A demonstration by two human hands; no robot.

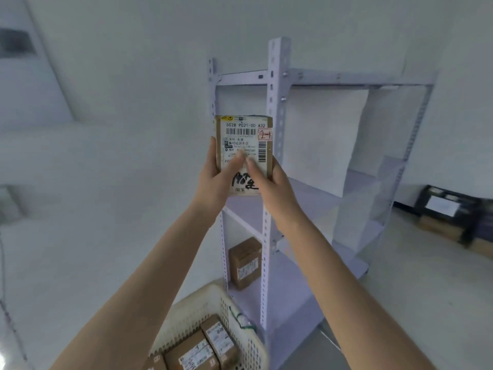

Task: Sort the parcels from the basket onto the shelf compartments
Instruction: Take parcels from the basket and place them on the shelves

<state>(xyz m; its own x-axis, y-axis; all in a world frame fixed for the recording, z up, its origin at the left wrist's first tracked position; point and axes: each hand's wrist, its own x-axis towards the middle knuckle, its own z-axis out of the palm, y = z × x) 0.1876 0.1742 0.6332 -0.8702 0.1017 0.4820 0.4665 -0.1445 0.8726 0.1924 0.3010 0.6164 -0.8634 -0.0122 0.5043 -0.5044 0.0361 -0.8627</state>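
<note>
I hold a small brown parcel (244, 134) up in front of the shelf, its white shipping label facing me, with a red-edged sticker reading "2-1". My left hand (217, 177) grips its left edge, thumb on the label. My right hand (269, 180) grips its right lower edge, thumb also on the label. The white metal shelf (277, 108) stands behind, with several levels. One brown parcel (244, 263) stands upright on a lower level at the left. The cream plastic basket (237, 311) sits on the floor at the shelf's foot and holds more brown parcels (197, 348).
White divider panels (320, 140) split the shelf levels into compartments. Dark crates and boxes (453, 212) lie on the floor at the far right by the wall. Pale floor spreads to the left of the basket.
</note>
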